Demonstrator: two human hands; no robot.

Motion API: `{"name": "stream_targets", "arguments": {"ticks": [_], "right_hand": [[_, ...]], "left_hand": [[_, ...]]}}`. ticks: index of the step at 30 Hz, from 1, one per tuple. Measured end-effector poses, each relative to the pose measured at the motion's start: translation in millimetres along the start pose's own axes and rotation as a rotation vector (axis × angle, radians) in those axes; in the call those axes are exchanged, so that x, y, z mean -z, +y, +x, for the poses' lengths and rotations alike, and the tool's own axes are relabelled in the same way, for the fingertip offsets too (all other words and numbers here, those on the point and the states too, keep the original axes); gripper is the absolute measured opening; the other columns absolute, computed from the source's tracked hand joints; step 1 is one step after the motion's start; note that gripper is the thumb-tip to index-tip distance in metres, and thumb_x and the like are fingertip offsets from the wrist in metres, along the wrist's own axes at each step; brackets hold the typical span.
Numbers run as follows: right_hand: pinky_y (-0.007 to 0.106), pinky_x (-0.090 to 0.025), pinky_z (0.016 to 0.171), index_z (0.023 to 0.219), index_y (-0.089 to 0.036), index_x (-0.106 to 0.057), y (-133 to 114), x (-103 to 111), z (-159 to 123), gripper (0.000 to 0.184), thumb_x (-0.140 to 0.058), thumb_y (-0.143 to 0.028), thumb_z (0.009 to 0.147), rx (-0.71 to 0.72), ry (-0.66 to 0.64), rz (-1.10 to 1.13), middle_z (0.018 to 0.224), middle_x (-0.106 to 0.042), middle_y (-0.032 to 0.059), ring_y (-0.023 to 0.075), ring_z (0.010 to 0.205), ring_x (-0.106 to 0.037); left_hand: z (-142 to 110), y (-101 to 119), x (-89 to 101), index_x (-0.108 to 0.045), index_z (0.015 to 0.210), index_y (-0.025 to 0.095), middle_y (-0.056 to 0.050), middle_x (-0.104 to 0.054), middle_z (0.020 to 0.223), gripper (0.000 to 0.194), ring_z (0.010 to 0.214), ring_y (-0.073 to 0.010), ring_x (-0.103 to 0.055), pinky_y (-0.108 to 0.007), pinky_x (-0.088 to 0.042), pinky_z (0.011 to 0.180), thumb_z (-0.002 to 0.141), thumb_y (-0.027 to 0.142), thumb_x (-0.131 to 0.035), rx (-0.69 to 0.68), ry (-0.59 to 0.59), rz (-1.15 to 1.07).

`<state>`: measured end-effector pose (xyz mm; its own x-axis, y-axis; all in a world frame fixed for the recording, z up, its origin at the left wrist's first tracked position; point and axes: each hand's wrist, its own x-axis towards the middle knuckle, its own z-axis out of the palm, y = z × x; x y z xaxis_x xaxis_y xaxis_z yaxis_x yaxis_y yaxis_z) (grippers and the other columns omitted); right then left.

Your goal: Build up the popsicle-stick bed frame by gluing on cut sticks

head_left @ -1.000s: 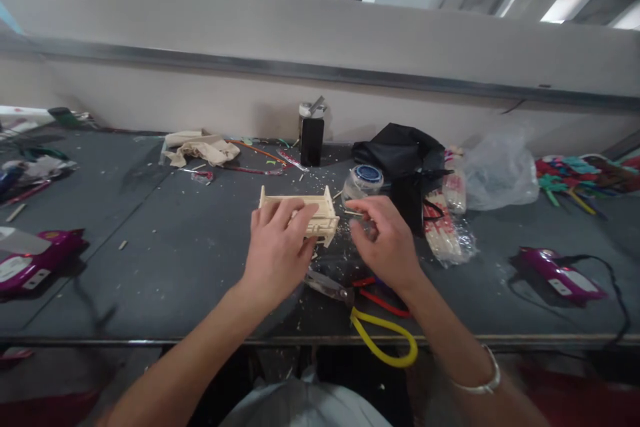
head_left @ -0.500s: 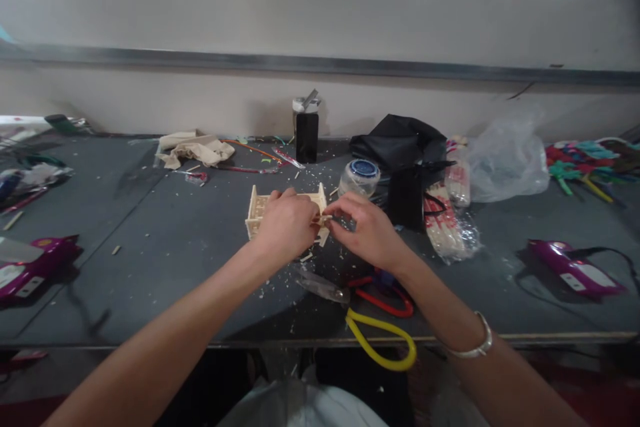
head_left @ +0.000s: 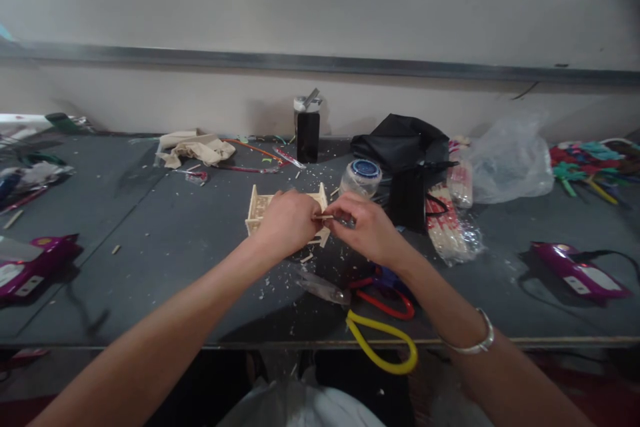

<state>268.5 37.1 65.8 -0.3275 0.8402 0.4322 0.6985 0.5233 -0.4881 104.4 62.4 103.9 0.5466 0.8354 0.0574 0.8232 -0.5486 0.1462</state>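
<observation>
A small model built of pale wooden sticks [head_left: 254, 208] stands on the dark table in front of me, its middle hidden by my hand. My left hand [head_left: 293, 217] is closed over it, the thumb and fingers pinching one end of a short wooden stick [head_left: 324, 217]. From the other side my right hand [head_left: 364, 225] pinches the same stick close to its other end, so the fingertips nearly meet. A thin greyish piece shows under the right fingers, too small to name. Below the hands lie a clear-handled tool [head_left: 323, 287] and red-handled scissors [head_left: 387, 300].
A yellow loop handle [head_left: 385, 347] juts over the front edge. Behind stand a clear jar with a blue lid [head_left: 361, 177] and a black bottle [head_left: 307, 135]. Packs of sticks [head_left: 447, 227] and a black bag [head_left: 400, 140] lie right. Purple devices [head_left: 575, 270] sit at both sides. Wood chips litter the table.
The stick between my fingertips now lies level and shows more clearly. My hands have shifted only slightly; the model and the things on the table stay in place.
</observation>
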Motion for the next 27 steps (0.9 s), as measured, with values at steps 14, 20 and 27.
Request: {"name": "stream_targets", "arguments": {"ticks": [14, 20, 27], "right_hand": [[0.027, -0.044, 0.071, 0.101, -0.018, -0.062, -1.7, 7.9, -12.3, 0.021, -0.061, -0.016, 0.080, -0.054, 0.031, 0.023, 0.082, -0.057, 0.0015, 0.0146, 0.075, -0.055], [0.025, -0.045, 0.068, 0.102, -0.017, -0.063, -1.0, 1.5, -15.6, 0.024, -0.060, -0.013, 0.079, -0.092, 0.020, 0.080, 0.083, -0.057, 0.0014, 0.0131, 0.073, -0.055], [0.025, -0.045, 0.067, 0.101, -0.018, -0.063, -1.0, 2.7, -18.6, 0.023, -0.060, -0.013, 0.078, -0.105, 0.020, 0.080, 0.083, -0.058, 0.0014, 0.0131, 0.073, -0.055]], "left_hand": [[0.1, -17.7, 4.1, -0.072, 0.085, 0.018, -0.009, -0.071, 0.089, 0.020, 0.089, -0.0249, -0.062, -0.034, -0.042, 0.076, 0.070, 0.025, -0.060, -0.089, -0.060, 0.034], [4.0, -14.5, -2.6, -0.072, 0.076, 0.017, -0.009, -0.070, 0.081, 0.021, 0.079, -0.0234, -0.062, -0.033, -0.042, 0.072, 0.075, 0.030, -0.055, -0.036, -0.065, 0.046], [5.1, -13.9, -5.5, -0.070, 0.070, 0.018, -0.007, -0.068, 0.073, 0.019, 0.070, -0.0206, -0.060, -0.031, -0.040, 0.066, 0.075, 0.030, -0.055, -0.008, -0.035, 0.012]]}}
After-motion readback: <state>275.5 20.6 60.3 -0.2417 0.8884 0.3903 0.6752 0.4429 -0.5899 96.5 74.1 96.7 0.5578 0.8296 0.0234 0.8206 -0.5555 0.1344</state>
